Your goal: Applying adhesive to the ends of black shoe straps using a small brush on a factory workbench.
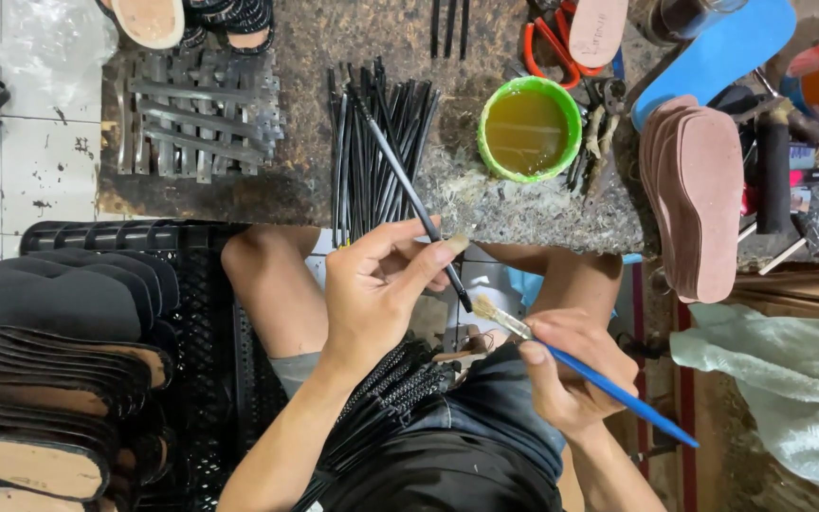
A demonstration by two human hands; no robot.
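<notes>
Over a scuffed workbench (542, 213) with a green glue pot (529, 129), the left hand (376, 289) pinches a black strap (409, 190) while the right hand (575, 370) grips a blue brush (585, 372), whose wet bristles could drip glue onto the lap.

1. I see a dark, glue-crusted workbench (485, 204) running across the top of my view, its near edge rough and flaking.
2. A row of black straps (376, 152) lies on it at centre, side by side.
3. Just right of them stands a green bowl (530, 128) of yellowish glue.
4. Grey metal strips (196, 114) lie at the bench's left.
5. Brown insoles (699, 204) are stacked at its right end, beside a blue sole (713, 57).
</notes>
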